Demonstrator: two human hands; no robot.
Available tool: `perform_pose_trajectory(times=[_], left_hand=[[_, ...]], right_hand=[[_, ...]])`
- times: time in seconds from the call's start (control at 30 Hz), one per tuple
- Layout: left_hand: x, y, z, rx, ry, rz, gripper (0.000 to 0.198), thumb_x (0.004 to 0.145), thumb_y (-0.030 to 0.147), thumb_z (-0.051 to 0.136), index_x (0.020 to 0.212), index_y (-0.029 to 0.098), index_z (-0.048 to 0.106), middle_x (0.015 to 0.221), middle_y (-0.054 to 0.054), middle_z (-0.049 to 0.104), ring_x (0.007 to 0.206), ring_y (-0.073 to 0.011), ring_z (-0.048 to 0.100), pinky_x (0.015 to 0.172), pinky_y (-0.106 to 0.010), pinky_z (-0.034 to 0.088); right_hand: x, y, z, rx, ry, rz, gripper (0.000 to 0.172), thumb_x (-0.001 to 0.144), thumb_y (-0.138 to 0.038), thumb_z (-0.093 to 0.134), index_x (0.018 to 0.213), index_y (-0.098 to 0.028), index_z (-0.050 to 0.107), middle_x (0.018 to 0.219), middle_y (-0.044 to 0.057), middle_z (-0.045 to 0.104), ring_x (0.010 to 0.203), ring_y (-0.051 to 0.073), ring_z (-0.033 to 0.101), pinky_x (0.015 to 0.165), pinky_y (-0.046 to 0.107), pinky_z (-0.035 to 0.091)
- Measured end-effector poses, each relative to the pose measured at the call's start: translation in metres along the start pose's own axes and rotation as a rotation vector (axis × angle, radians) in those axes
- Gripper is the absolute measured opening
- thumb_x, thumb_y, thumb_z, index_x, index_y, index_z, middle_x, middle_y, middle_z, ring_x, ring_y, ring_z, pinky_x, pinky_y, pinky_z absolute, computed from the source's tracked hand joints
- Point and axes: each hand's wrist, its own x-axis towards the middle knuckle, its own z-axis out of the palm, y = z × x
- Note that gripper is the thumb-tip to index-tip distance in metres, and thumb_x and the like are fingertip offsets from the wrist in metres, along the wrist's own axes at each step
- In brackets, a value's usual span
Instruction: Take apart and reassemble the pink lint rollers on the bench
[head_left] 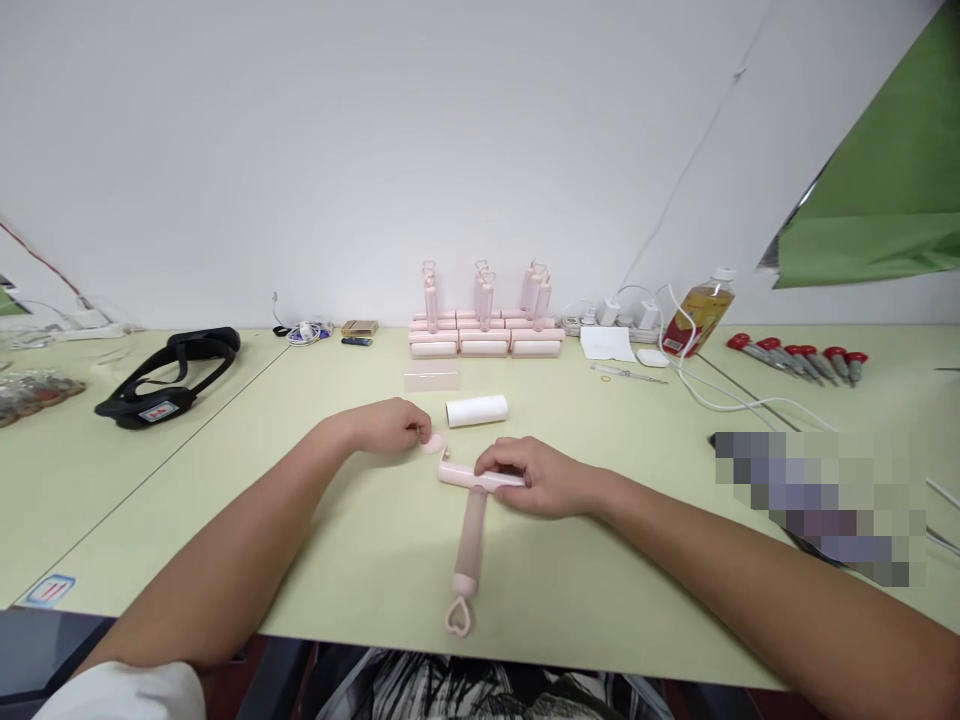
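My right hand (536, 475) is wrapped round the right end of the pink head of a lint roller (459, 474), which lies on the table. Its translucent pink handle (471, 530) points toward me and ends in a heart-shaped loop (459, 616). To the left, my left hand (390, 425) has its fingers curled, with the tips at the edge of a round pink end cap (433, 443). A white sticky-paper roll (478, 411) lies just beyond both hands. Farther back rests a translucent pink cover (431, 376).
Several pink lint rollers (486, 335) stand stacked by the wall. At right are a drink bottle (699, 312), white cables (742, 402), red-capped tools (799, 358) and a pixelated object (817, 510). A black head strap (171, 375) lies at left.
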Motion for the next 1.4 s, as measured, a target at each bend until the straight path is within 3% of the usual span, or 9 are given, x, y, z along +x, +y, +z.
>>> perform_pose_trajectory(times=[0.13, 0.3, 0.4, 0.63, 0.83, 1.0, 1.17, 1.3, 1.4], left_hand=[[-0.002, -0.03, -0.015, 0.036, 0.056, -0.163, 0.016, 0.069, 0.038, 0.056, 0.072, 0.023, 0.061, 0.075, -0.001, 0.064, 0.063, -0.0168, 0.053, 0.054, -0.026, 0.035], [0.007, -0.067, -0.022, 0.077, 0.346, -0.331, 0.024, 0.073, 0.044, 0.052, 0.072, 0.02, 0.056, 0.081, -0.007, 0.065, 0.071, -0.021, 0.057, 0.06, -0.029, 0.039], [0.012, -0.072, -0.02, 0.079, 0.403, -0.345, 0.026, 0.074, 0.044, 0.048, 0.076, 0.02, 0.057, 0.084, -0.009, 0.065, 0.075, -0.0229, 0.058, 0.062, -0.03, 0.04], [0.017, -0.037, -0.008, 0.034, 0.214, -0.073, 0.021, 0.074, 0.041, 0.054, 0.073, 0.022, 0.061, 0.074, 0.0, 0.063, 0.066, -0.016, 0.055, 0.058, -0.025, 0.039], [0.039, -0.013, 0.007, 0.086, 0.331, 0.029, 0.025, 0.081, 0.036, 0.047, 0.087, 0.021, 0.065, 0.092, -0.005, 0.066, 0.08, -0.021, 0.058, 0.072, -0.03, 0.043], [0.035, -0.001, 0.006, 0.047, 0.493, 0.046, 0.038, 0.091, 0.041, 0.034, 0.103, 0.02, 0.064, 0.101, -0.006, 0.067, 0.087, -0.0207, 0.06, 0.075, -0.029, 0.044], [0.034, 0.016, 0.015, 0.032, 0.409, 0.028, 0.058, 0.076, 0.056, 0.058, 0.123, 0.022, 0.057, 0.12, -0.005, 0.064, 0.099, -0.024, 0.061, 0.08, -0.03, 0.045], [0.038, 0.022, 0.026, -0.059, 0.393, -0.01, 0.052, 0.074, 0.047, 0.062, 0.12, 0.022, 0.058, 0.107, -0.004, 0.067, 0.094, -0.023, 0.062, 0.077, -0.03, 0.046], [0.035, 0.02, 0.022, -0.125, 0.491, 0.035, 0.049, 0.072, 0.043, 0.063, 0.116, 0.022, 0.055, 0.098, -0.003, 0.065, 0.084, -0.0193, 0.061, 0.072, -0.029, 0.047]], right_hand=[[0.001, 0.009, -0.001, 0.095, 0.052, 0.098, 0.027, 0.077, -0.016, 0.055, 0.103, -0.021, 0.063, 0.083, 0.0, 0.06, 0.071, 0.014, 0.052, 0.063, 0.024, 0.04], [0.003, 0.009, 0.001, 0.16, 0.058, 0.143, 0.024, 0.078, -0.017, 0.054, 0.1, -0.022, 0.063, 0.08, -0.001, 0.058, 0.07, 0.013, 0.05, 0.061, 0.023, 0.038], [0.003, 0.008, 0.001, 0.174, 0.058, 0.143, 0.024, 0.077, -0.016, 0.054, 0.099, -0.021, 0.064, 0.079, -0.001, 0.056, 0.069, 0.013, 0.049, 0.061, 0.023, 0.038], [0.004, 0.009, 0.001, 0.189, 0.059, 0.139, 0.028, 0.073, -0.014, 0.055, 0.099, -0.021, 0.064, 0.078, -0.002, 0.056, 0.068, 0.013, 0.048, 0.06, 0.022, 0.037], [0.005, 0.01, 0.002, 0.166, 0.064, 0.154, 0.032, 0.071, -0.013, 0.055, 0.101, -0.021, 0.065, 0.08, -0.001, 0.059, 0.067, 0.013, 0.049, 0.061, 0.023, 0.038], [0.005, 0.01, 0.002, 0.195, 0.064, 0.146, 0.031, 0.072, -0.014, 0.054, 0.1, -0.02, 0.065, 0.081, -0.001, 0.059, 0.068, 0.013, 0.048, 0.061, 0.022, 0.038], [0.005, 0.012, 0.003, 0.19, 0.062, 0.155, 0.032, 0.072, -0.012, 0.053, 0.101, -0.021, 0.065, 0.08, -0.002, 0.059, 0.066, 0.012, 0.047, 0.06, 0.022, 0.037], [0.006, 0.012, 0.003, 0.181, 0.071, 0.157, 0.033, 0.071, -0.013, 0.054, 0.101, -0.022, 0.065, 0.078, -0.002, 0.058, 0.065, 0.012, 0.046, 0.059, 0.022, 0.036], [0.006, 0.011, 0.003, 0.177, 0.066, 0.161, 0.034, 0.071, -0.013, 0.054, 0.101, -0.022, 0.065, 0.078, -0.002, 0.058, 0.065, 0.012, 0.047, 0.06, 0.022, 0.037]])
